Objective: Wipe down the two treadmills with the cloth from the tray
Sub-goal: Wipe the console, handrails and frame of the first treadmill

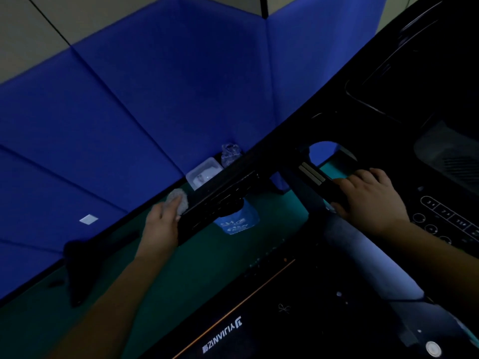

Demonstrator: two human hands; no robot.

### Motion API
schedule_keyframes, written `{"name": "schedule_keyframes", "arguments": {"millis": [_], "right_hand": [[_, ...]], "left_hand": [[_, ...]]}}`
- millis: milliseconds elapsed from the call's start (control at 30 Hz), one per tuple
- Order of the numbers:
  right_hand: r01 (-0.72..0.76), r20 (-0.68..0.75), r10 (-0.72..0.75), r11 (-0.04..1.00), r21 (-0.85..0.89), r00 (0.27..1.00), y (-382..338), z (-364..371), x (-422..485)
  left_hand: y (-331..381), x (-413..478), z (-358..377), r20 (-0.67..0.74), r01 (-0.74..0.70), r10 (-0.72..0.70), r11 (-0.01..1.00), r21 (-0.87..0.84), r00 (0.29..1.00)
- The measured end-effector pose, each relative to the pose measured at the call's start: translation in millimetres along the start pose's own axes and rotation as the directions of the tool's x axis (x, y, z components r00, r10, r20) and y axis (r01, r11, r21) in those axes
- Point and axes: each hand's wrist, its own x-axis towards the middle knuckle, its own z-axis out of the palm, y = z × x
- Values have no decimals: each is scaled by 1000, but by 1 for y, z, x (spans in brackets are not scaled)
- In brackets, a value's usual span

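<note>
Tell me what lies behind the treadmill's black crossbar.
A white tray and a clear plastic bottle show behind the crossbar; it covers their near edges and what they rest on.

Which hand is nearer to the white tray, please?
Left. The left hand, holding the cloth, is just left of and below the tray; the right hand grips the handlebar well off to its right.

Dim, low light throughout, colours muted. Blue padded wall panels (155, 99) split by dark seams, folding at a corner (268, 60) right of centre. Above them, beige wall (31, 35) crossed by thin dark lines. Black vertical strip (263, 6) at top, directly over the corner. Small white square plate (88, 219) on the blue panel at left. Dark green floor (181, 268) below, meeting the panel base along a black edge.
</note>
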Motion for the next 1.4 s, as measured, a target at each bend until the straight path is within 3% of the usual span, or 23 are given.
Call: {"name": "schedule_keyframes", "arguments": {"millis": [67,167,233,300,400,567,600,700,867,933,1033,1133,1200,1233,1267,1300,1333,1367,1400], "right_hand": [[-1,-3,1,1000,0,1000,-1,0,0],[-6,0,6,1000,-14,1000,0,1,0],[-9,12,9,1000,-23,1000,0,3,1],[-13,17,14,999,-37,1000,0,4,2],[-20,21,21,998,-57,1000,-1,5,3],[-23,1,23,998,-61,1000,-1,7,3],[-28,7,28,998,-63,1000,-1,8,3],[-37,20,39,997,-69,999,-2,8,4],[-31,-47,29,999,-44,998,-2,9,3],[-33,-42,31,999,-43,999,-2,8,3],[-38,-36,36,998,-50,999,-2,10,3],[-31,-27,30,998,-53,999,-2,10,3],[-35,-19,34,998,-58,999,-2,10,3],[-34,-23,33,998,-61,999,-2,10,3],[-29,-36,27,997,-64,999,-2,10,2],[-23,-49,20,998,-64,999,-1,11,2],[-19,-56,15,998,-59,998,-1,11,2],[-16,-63,12,999,-52,998,0,11,2],[-13,-69,10,999,-46,998,0,11,2]], "left_hand": [[26,16,12,-15,62,-62,998,-28,998],[62,37,30,-5,-121,121,993,10,993],[70,47,39,-17,-94,95,994,59,995],[72,47,39,-43,-46,48,998,47,998],[49,26,39,-74,-116,123,989,96,990],[16,-23,33,-192,46,-37,998,42,981],[15,-31,33,-207,114,-118,993,-32,971],[29,-42,27,-245,338,-428,879,-337,870],[28,-42,35,-230,397,-551,781,-483,802],[26,-37,39,-198,447,-649,682,-580,734],[31,-32,42,-99,593,-827,475,-650,554],[31,-29,42,63,569,-912,197,-798,405],[21,-22,43,209,606,-920,38,-795,333],[23,-17,39,210,661,-940,22,-750,269],[18,-15,43,162,861,-932,219,-459,324],[15,-14,42,138,900,-910,348,-262,392],[15,-11,41,127,849,-939,225,-478,321],[15,-10,41,158,686,-950,75,-724,271],[25,-17,37,134,558,-952,44,-829,274]]}}
